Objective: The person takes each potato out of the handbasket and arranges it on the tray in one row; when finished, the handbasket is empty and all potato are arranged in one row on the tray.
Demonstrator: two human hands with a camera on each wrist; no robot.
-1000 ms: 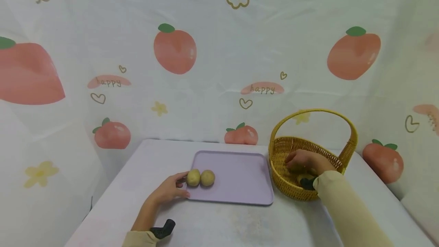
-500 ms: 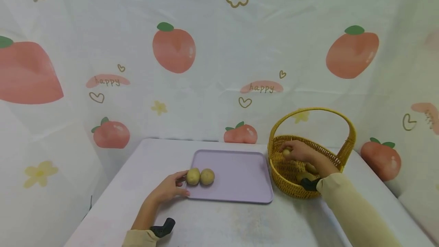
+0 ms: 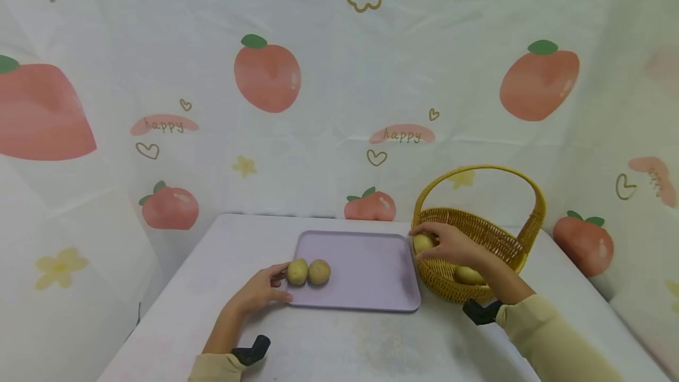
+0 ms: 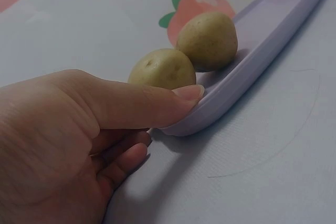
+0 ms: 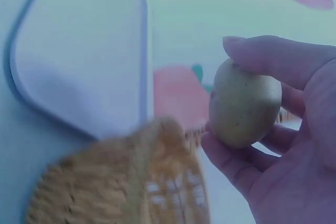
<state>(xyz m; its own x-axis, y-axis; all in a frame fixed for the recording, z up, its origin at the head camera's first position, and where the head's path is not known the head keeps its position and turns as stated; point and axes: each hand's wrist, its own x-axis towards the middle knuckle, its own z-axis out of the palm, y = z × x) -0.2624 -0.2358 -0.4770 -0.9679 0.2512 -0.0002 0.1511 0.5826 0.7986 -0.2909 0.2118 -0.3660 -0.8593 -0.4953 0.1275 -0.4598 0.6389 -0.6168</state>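
Observation:
A lilac tray (image 3: 361, 270) lies on the table with two potatoes side by side, the left potato (image 3: 297, 272) and the right potato (image 3: 319, 272), near its left edge. My left hand (image 3: 260, 290) grips the tray's left front corner; in the left wrist view the thumb (image 4: 157, 103) lies along the rim beside the nearer potato. Over the left rim of a wicker basket (image 3: 451, 287), my right hand (image 3: 451, 245) holds a third potato (image 5: 244, 106) between thumb and fingers. Another potato (image 3: 469, 276) shows inside the basket, partly behind the right forearm.
The basket stands close to the tray's right edge, its tall handle (image 3: 485, 168) arching above the opening. Behind the white table (image 3: 350, 341) hangs a fruit-printed cloth (image 3: 318, 164).
My right hand has come up from inside the basket with a potato and moved left to the rim. The left hand stays at the tray; the view has shifted slightly.

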